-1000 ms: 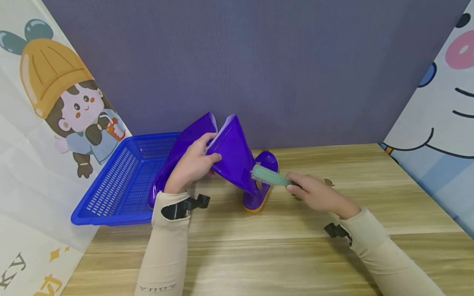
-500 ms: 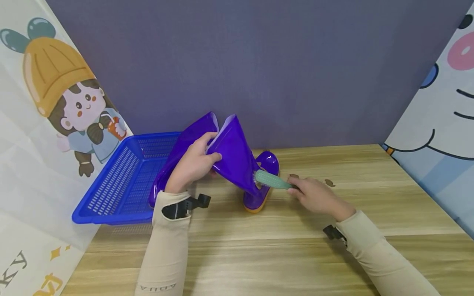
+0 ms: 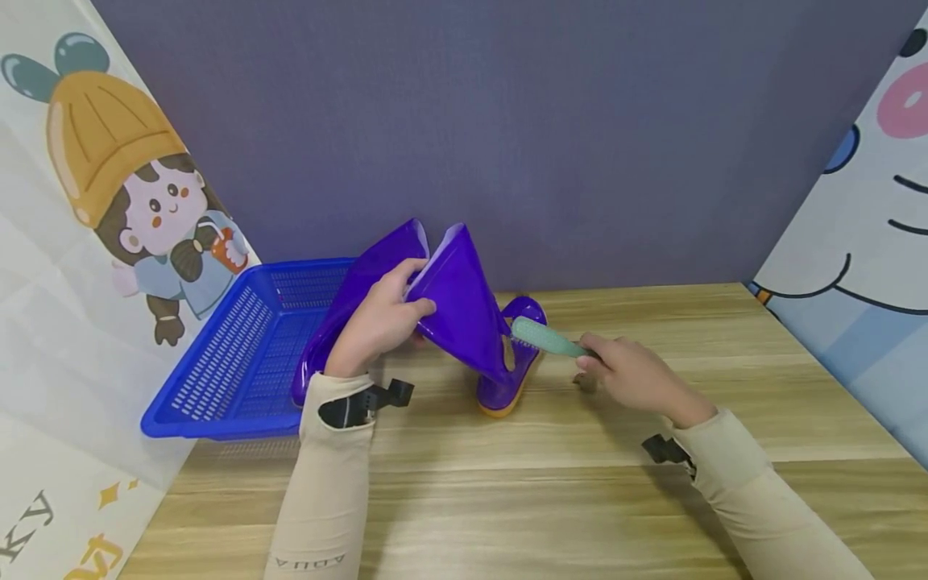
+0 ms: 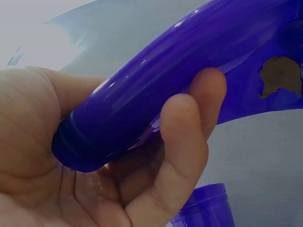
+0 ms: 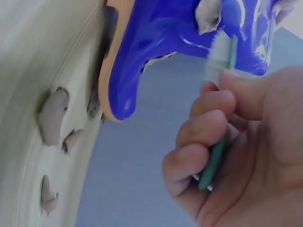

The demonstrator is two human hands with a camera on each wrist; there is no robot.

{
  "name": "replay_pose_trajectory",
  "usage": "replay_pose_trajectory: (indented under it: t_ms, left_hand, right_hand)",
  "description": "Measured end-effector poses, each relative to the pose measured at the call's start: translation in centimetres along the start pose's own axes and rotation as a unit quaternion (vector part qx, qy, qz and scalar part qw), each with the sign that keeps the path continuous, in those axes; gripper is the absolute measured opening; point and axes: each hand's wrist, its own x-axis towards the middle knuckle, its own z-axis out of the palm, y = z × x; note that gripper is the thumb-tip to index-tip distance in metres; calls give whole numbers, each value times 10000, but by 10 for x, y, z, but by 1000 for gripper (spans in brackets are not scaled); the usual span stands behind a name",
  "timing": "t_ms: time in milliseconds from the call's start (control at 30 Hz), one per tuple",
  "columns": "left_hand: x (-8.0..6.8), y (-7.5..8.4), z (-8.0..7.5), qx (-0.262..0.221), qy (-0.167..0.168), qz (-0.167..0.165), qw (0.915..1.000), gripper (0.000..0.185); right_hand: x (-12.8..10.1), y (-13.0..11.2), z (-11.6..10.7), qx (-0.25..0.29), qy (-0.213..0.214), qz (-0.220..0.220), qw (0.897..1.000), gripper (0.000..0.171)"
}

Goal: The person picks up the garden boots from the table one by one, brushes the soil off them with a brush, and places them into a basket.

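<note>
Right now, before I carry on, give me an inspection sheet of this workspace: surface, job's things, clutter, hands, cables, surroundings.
Surface: wooden table, with brown mud bits near the boot sole.
Job's things: purple boot standing on the table, shaft tilted, brown patch on it; second boot leaning at the basket; green brush with its bristles at the boot's side.
Clutter: blue basket at the table's left.
Hands: left hand grips the boot's shaft top; right hand grips the brush handle.
Cables: nothing seen.
Surroundings: purple back wall; cartoon panels on both sides.
</note>
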Motion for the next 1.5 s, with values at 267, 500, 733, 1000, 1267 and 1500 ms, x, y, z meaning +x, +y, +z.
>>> replay_pose_trajectory:
  t_ms: [267, 500, 733, 1000, 1267, 1500]
  left_hand:
    - [0, 0, 0, -9, 12, -5, 10000, 60]
    - [1, -2, 0, -48, 67, 12, 10000, 61]
    - [1, -1, 1, 14, 22, -20, 10000, 61]
    - [0, 0, 0, 68, 21, -86, 9999, 62]
    - [1, 0, 0, -10, 36, -50, 10000, 60]
    - [1, 0, -1, -47, 121, 34, 9999, 61]
  right_hand:
    - [3, -17, 12, 970, -17, -251, 9950, 14]
    - [3, -16, 19, 393, -179, 163, 9989, 10]
    - [2, -6, 9, 64, -464, 393, 9981, 19]
    - [-2, -3, -6, 79, -463, 355, 9983, 23]
    - [0, -15, -3, 757, -104, -136, 9970, 16]
    - [2, -18, 8, 498, -526, -124, 9973, 14]
